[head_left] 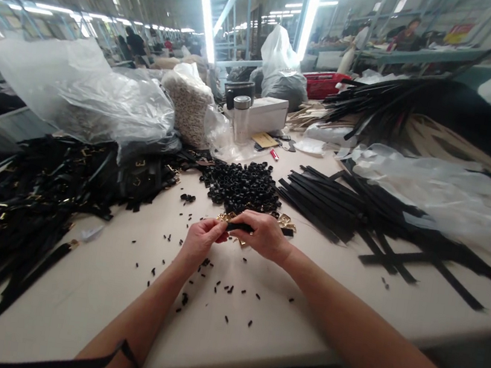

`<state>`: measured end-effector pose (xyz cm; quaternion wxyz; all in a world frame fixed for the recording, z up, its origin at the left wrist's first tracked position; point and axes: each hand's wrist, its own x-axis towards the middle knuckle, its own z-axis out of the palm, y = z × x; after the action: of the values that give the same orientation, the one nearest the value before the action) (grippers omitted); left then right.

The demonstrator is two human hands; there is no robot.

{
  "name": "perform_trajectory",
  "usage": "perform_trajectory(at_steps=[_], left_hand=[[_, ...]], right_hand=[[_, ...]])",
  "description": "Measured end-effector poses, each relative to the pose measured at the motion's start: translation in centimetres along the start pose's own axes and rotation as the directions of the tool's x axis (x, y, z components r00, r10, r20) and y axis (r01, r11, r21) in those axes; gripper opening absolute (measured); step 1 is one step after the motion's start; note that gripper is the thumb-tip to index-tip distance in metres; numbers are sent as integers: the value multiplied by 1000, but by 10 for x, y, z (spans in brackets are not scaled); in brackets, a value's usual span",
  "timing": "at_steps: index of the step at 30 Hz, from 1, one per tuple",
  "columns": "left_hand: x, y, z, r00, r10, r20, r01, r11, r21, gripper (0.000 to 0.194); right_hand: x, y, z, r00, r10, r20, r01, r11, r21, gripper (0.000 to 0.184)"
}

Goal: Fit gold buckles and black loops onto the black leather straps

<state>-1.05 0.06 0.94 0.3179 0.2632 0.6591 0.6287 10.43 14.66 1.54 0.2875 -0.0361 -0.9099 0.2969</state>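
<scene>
Both hands meet over the middle of the table, closed on one short black strap (239,227). My left hand (204,236) pinches the strap's left end between thumb and fingers. My right hand (265,235) wraps round its middle, and the other end sticks out to the right. Gold buckles (286,221) lie just behind and beneath the hands. Beyond them is a heap of small black loops (240,183). Tiny black pieces (229,289) are scattered on the tabletop around and in front of my wrists. Whether a buckle is in my fingers is hidden.
Black straps with gold buckles (45,180) pile up on the left. Plain black straps (325,201) lie at right, partly under clear plastic (446,188). Behind stand a bag of pale pieces (190,106), a bottle (240,119) and a white box (267,114). A person (407,36) sits far back.
</scene>
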Motion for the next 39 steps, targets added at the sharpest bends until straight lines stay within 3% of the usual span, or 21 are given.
perform_trajectory(at_steps=[5,8,11,13,14,16,18,19,23,26,30,33,36,39], left_hand=[[-3,-1,4,999,39,19,-40,999,9,31],[-1,-1,0,998,48,39,-49,998,25,33],[11,-1,-22,996,80,-31,-78,995,61,35],[28,1,-46,976,171,-135,-138,964,227,33],[38,2,-59,951,253,-175,-173,910,378,30],[59,6,-84,894,425,-138,-216,681,699,22],[77,7,-100,884,466,-35,-215,473,854,23],[83,7,-103,891,454,4,-217,419,882,24],[87,-3,-90,910,405,91,-259,382,887,19],[77,-8,-72,912,390,129,-302,424,854,22],[60,1,-62,897,440,41,-285,506,814,20],[47,11,-62,934,351,59,-247,522,816,16],[35,11,-56,949,273,160,-273,449,851,7],[27,6,-47,921,335,197,-320,368,873,4]], right_hand=[[-1,2,2,999,8,45,-9,1000,19,11],[0,2,-3,999,-24,49,26,998,-56,10],[3,9,-12,999,-31,11,32,985,-170,11],[4,17,-17,999,-27,-18,22,976,-217,9],[5,22,-19,999,-20,-35,11,972,-234,8],[6,31,-20,998,2,-64,-18,965,-261,6],[7,38,-20,996,28,-79,-49,959,-280,5],[6,41,-19,996,38,-81,-60,957,-283,5],[6,43,-17,995,61,-81,-81,960,-269,4],[7,41,-17,996,64,-70,-80,962,-263,3],[8,39,-19,996,68,-63,-82,963,-258,4],[8,37,-19,996,66,-62,-80,965,-251,5],[7,33,-17,997,54,-53,-65,967,-246,4],[7,28,-15,998,37,-46,-47,968,-246,5]])
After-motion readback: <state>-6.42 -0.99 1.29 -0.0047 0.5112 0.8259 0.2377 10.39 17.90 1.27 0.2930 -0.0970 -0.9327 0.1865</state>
